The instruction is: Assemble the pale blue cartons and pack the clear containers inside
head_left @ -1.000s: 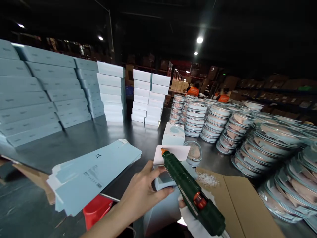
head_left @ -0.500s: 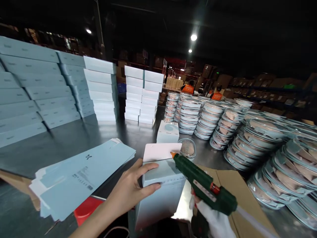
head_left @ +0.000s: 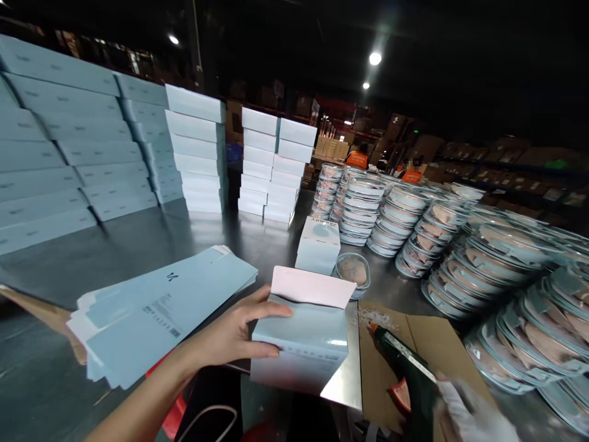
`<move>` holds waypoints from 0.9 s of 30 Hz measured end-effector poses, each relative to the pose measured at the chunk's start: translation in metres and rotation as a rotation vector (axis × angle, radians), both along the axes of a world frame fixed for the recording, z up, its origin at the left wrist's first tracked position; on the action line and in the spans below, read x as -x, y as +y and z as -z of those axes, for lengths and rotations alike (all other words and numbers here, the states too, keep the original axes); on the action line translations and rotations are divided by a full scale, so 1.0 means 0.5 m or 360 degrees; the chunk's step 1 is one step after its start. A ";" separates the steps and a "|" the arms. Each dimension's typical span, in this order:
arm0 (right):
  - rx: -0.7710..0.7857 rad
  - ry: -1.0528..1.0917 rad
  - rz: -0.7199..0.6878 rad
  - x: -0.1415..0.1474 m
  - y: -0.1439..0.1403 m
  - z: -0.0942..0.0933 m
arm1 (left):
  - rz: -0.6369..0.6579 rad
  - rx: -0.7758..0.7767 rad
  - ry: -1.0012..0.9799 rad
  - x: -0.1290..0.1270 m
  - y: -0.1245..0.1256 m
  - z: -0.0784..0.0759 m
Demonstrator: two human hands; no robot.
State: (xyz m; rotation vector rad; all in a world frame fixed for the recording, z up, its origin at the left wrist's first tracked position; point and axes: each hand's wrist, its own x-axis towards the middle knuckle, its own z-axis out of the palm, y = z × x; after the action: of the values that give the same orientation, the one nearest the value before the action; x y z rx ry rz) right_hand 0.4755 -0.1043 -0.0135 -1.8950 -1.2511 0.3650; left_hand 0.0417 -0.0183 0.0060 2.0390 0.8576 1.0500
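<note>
My left hand (head_left: 246,328) grips the left corner of a pale blue cardboard box (head_left: 308,328), fingers on top and thumb on the front side. The box's pale flap (head_left: 313,286) stands raised at its far edge. At right, the dark green hot glue gun (head_left: 405,359) points its orange tip at a glue-spotted piece of brown cardboard (head_left: 432,341). My white-gloved right hand (head_left: 473,408) is at the gun's rear end, smeared by motion; whether it still holds the gun is unclear. Flat printed blue sleeves (head_left: 161,313) lie fanned out left of my left hand.
Light blue boxes (head_left: 83,135) are stacked at the back left. Another blue box (head_left: 318,245) and a clear-lidded container (head_left: 353,271) stand beyond the held box. Tall stacks of round lidded containers (head_left: 501,264) fill the right. People in orange vests (head_left: 356,159) are far back.
The glue gun has moved from the box flap down and right to the brown cardboard, with my right hand. The flap leans further back. My left hand stays on the box.
</note>
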 end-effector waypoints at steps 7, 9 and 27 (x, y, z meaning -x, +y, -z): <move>-0.0306 0.0795 -0.1362 0.258 0.114 -0.060 | -0.0066 -0.0069 -0.0069 -0.009 0.000 0.036; -0.0351 0.0655 -0.1372 0.263 0.122 -0.047 | -0.0110 -0.0165 -0.0330 -0.021 -0.001 0.059; -0.0708 0.0941 -0.0970 0.283 0.067 0.014 | -0.0556 0.0097 -0.0966 -0.029 0.004 0.060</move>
State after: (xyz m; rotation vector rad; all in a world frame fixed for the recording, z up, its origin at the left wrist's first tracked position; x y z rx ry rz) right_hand 0.3341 -0.0708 -0.0208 -0.9031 -1.3228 0.8183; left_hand 0.0561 -0.0166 -0.0238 1.4076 0.9086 1.6921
